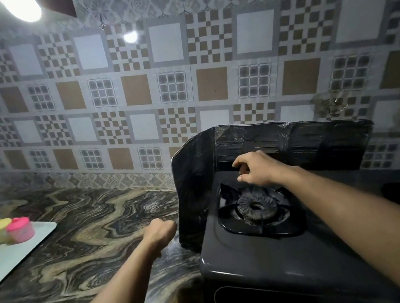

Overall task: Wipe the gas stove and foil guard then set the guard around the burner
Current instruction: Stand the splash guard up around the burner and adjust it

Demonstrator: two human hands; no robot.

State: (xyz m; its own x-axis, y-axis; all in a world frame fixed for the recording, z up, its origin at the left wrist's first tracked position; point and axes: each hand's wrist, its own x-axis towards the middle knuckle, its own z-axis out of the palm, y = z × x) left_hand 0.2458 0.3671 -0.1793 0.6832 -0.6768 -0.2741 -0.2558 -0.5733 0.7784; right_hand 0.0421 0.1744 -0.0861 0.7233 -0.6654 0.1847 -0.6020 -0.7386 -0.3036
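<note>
Head view: I saw the foil guard [258, 147] standing on the counter [76, 236], wrapping the gas stove [276, 257] at back and left. Left hand [160, 232] gripped its left panel's edge; right hand [256, 168] hovered over the burner [257, 206], fingers loosely curled, holding nothing.

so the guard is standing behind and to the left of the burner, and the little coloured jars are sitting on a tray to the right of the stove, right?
Not quite. The head view shows the coloured jars on the tray to the left of the stove, not the right. The rest holds: the guard stands behind and to the left of the burner.
</note>
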